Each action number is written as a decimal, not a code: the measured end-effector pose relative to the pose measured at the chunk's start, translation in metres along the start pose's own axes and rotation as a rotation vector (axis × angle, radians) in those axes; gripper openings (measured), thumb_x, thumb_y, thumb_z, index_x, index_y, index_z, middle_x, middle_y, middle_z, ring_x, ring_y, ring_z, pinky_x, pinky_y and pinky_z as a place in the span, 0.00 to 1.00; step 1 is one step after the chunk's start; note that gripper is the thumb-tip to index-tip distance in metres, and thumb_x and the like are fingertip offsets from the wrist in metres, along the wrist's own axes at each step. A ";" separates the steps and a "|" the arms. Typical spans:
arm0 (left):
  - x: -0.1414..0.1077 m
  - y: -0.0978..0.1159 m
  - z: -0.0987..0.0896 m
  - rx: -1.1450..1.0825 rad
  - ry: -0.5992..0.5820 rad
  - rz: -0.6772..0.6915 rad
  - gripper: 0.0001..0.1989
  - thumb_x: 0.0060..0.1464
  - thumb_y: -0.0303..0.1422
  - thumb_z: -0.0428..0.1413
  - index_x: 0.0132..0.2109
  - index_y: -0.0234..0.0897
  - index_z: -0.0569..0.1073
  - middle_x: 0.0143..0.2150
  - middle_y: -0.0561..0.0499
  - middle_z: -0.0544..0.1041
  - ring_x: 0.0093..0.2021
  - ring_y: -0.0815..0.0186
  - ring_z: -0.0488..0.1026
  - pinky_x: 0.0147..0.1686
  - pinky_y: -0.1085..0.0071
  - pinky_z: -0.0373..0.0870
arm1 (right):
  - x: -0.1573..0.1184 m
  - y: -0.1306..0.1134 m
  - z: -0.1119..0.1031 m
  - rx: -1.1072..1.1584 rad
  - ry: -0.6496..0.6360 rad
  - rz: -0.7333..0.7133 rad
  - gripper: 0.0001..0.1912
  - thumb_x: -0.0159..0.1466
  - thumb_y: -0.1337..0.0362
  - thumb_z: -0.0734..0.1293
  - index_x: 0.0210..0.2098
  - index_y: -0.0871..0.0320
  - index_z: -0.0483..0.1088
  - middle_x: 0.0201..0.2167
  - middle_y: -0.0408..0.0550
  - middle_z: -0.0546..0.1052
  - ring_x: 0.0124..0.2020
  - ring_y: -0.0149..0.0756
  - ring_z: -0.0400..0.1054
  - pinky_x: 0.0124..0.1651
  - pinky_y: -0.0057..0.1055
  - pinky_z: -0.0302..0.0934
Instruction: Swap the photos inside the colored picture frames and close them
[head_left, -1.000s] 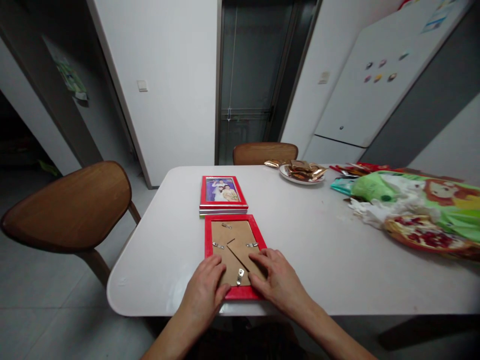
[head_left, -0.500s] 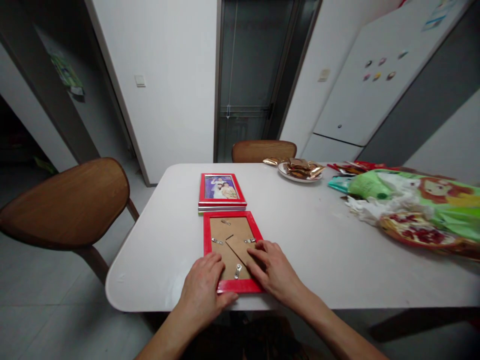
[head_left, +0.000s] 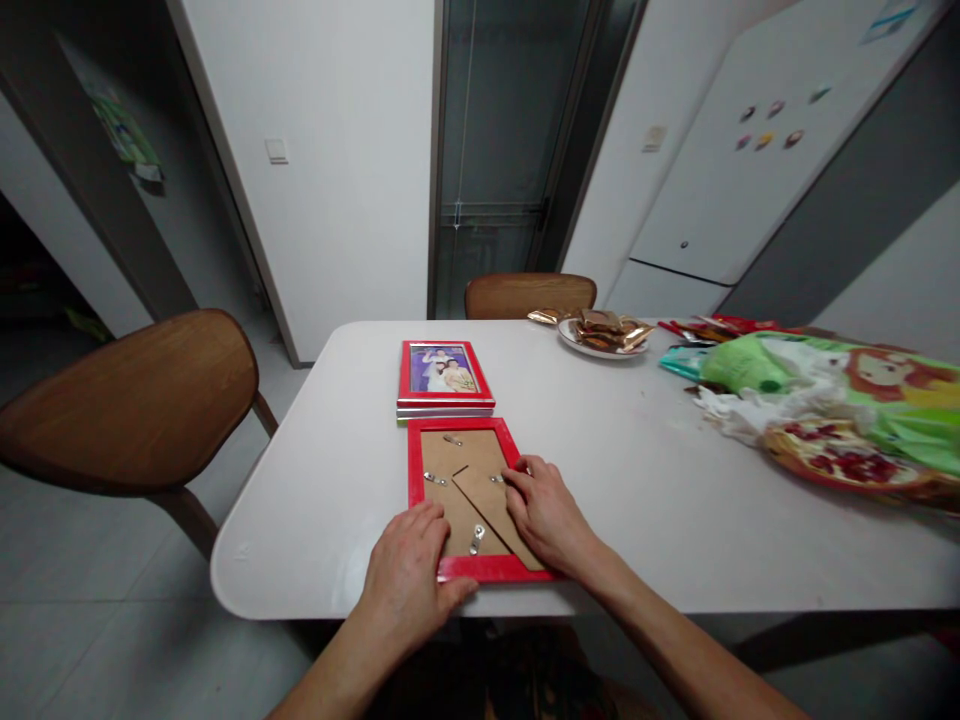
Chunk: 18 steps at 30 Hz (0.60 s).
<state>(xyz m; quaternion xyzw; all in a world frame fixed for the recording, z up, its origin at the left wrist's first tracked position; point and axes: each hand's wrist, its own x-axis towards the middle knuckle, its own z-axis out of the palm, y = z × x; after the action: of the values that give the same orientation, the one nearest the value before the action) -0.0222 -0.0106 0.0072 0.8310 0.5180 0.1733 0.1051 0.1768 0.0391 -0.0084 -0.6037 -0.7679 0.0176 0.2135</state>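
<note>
The left hand (head_left: 409,565) lies over the near left corner of a red picture frame (head_left: 491,571), its fingers bent across the left side and its thumb along the near edge, gripping that corner. The frame lies face down on the white table (head_left: 322,480), under both hands, its brown backing board (head_left: 465,510) uppermost. The fingers of the right hand (head_left: 551,515) are bent at the right-hand metal clip (head_left: 497,479); whether they pinch it or only touch it cannot be told. Between the two hands sit the near clip (head_left: 477,540) and a dark angled slit in the board. Ahead of the left fingers is the left clip (head_left: 435,479), and farther off the far clip (head_left: 452,439). Just beyond the frame, away from both sets of fingers, stands a stack of frames (head_left: 446,403) topped by a photo (head_left: 444,371). Well apart from the right fingers, ahead and to their right, are a plate (head_left: 596,355) of shiny packets (head_left: 602,325) and a green bag (head_left: 750,367).
</note>
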 end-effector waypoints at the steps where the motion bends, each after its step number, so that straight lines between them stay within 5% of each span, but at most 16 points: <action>1: 0.000 0.000 0.000 -0.003 -0.006 0.002 0.24 0.38 0.38 0.59 0.43 0.31 0.69 0.51 0.41 0.68 0.52 0.55 0.63 0.51 0.59 0.59 | 0.002 0.002 0.001 0.008 -0.007 0.007 0.14 0.58 0.69 0.56 0.39 0.62 0.71 0.37 0.53 0.65 0.38 0.37 0.57 0.43 0.30 0.54; 8: 0.001 -0.001 -0.001 0.003 -0.040 0.021 0.22 0.40 0.39 0.58 0.43 0.32 0.68 0.51 0.42 0.68 0.52 0.56 0.62 0.51 0.60 0.60 | 0.017 0.004 0.000 -0.039 -0.046 0.059 0.11 0.58 0.67 0.59 0.31 0.58 0.74 0.30 0.49 0.68 0.35 0.35 0.60 0.38 0.27 0.54; 18: 0.001 -0.003 -0.002 -0.015 -0.064 0.026 0.21 0.40 0.38 0.58 0.42 0.34 0.69 0.52 0.43 0.67 0.53 0.57 0.62 0.51 0.60 0.60 | 0.017 0.005 0.000 -0.067 -0.068 0.126 0.12 0.58 0.65 0.58 0.34 0.55 0.72 0.29 0.46 0.70 0.30 0.33 0.64 0.31 0.26 0.52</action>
<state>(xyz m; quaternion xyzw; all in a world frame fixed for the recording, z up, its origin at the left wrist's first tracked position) -0.0249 -0.0083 0.0087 0.8421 0.5021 0.1517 0.1257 0.1782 0.0565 -0.0047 -0.6566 -0.7354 0.0259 0.1656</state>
